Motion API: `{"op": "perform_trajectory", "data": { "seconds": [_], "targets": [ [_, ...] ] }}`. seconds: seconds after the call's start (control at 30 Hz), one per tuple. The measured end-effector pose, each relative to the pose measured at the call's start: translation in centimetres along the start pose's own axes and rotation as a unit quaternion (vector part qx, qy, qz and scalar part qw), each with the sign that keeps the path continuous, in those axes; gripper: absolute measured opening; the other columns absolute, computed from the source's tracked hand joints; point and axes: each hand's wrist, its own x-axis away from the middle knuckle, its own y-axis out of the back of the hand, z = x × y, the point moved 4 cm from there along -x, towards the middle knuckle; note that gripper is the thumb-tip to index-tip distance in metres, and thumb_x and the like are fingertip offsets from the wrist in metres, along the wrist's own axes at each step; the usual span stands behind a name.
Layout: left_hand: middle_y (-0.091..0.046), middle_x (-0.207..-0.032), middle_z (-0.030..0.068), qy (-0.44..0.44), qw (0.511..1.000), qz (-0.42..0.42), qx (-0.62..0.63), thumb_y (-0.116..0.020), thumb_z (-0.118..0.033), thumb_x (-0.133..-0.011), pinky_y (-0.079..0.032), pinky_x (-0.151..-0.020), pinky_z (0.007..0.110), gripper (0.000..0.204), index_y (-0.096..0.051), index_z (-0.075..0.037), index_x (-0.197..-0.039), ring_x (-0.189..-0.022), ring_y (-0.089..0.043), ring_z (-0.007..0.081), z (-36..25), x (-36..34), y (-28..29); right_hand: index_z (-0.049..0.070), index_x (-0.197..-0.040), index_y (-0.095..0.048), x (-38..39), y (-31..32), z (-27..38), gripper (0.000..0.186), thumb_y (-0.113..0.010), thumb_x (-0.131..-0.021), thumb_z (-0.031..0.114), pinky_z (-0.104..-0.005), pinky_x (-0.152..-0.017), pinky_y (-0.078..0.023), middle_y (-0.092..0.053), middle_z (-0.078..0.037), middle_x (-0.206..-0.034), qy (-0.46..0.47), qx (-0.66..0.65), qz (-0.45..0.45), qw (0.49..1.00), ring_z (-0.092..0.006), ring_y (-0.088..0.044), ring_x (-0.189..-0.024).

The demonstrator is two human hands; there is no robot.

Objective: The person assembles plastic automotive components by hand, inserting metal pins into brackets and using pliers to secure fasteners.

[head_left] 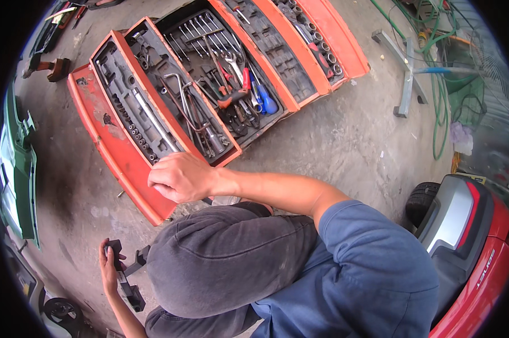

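Observation:
My right hand (182, 177) reaches across to the near end of a red cantilever toolbox (131, 191), its fingers curled. Anything in those fingers is hidden from here. Right beside it lie a row of small sockets (135, 134) and a long chrome bar (153, 118) in the left tray. Low on the left, beside my knee, my left hand (109, 266) grips a black angular bracket-like part (131, 296) with a silver section. Hex keys and bent wrenches (181, 96) fill the neighbouring tray. The deep middle tray holds combination wrenches (209, 31), pliers (232, 100) and a blue-handled screwdriver (267, 102).
A cordless drill (50, 67) lies on the concrete floor left of the toolbox. At right stand a grey metal stand (404, 73), green hoses (439, 107) and a red vehicle (474, 287). A green panel (20, 169) stands at far left.

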Motion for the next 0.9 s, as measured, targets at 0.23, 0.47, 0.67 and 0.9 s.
{"op": "perform_trajectory", "data": {
  "seconds": [0.23,0.47,0.67,0.9],
  "targets": [
    [-0.064,-0.08,0.0072,0.007,1.0,0.006,0.027,-0.045,-0.034,-0.109,-0.046,-0.052,0.025,0.042,-0.043,-0.016,-0.147,-0.055,-0.055,0.0103,-1.1,0.2,-0.5,0.001,-0.084,-0.063,0.3,0.8,0.0,0.007,-0.066,-0.079,0.005,-0.0438,-0.066,-0.051,-0.066,-0.013,-0.077,0.013,-0.039,-0.034,0.999,-0.0356,-0.066,-0.076],
    [-0.064,-0.079,0.0072,0.001,1.0,-0.005,-0.012,-0.044,-0.035,-0.109,-0.046,-0.052,0.025,0.043,-0.043,-0.015,-0.147,-0.055,-0.055,0.0104,-1.1,0.8,-0.3,0.0,-0.092,-0.068,1.4,7.2,-1.9,0.006,-0.066,-0.087,0.002,-0.0317,-0.062,-0.053,-0.069,-0.011,-0.081,-0.076,0.003,-0.188,0.979,-0.0195,-0.067,-0.069],
    [-0.064,-0.079,0.0073,0.01,1.0,0.006,-0.008,-0.042,-0.036,-0.109,-0.046,-0.052,0.025,0.044,-0.043,-0.013,-0.146,-0.055,-0.055,0.0104,-0.9,0.4,-0.2,-0.004,-0.104,-0.065,6.6,17.1,-11.2,0.023,-0.065,-0.085,0.008,-0.0469,-0.082,-0.056,-0.07,-0.028,-0.1,-0.299,0.29,-0.058,0.908,-0.0426,-0.07,-0.091],
    [-0.065,-0.08,0.0067,0.003,1.0,0.017,-0.001,-0.043,-0.036,-0.109,-0.047,-0.052,0.025,0.044,-0.043,-0.015,-0.147,-0.056,-0.055,0.0099,-3.1,0.6,-0.9,-0.005,-0.118,-0.055,6.7,16.7,-14.3,0.042,-0.062,-0.077,-0.001,-0.0524,-0.078,-0.056,-0.07,-0.027,-0.09,-0.406,0.38,0.132,0.821,-0.0451,-0.07,-0.09]
  ]
}}
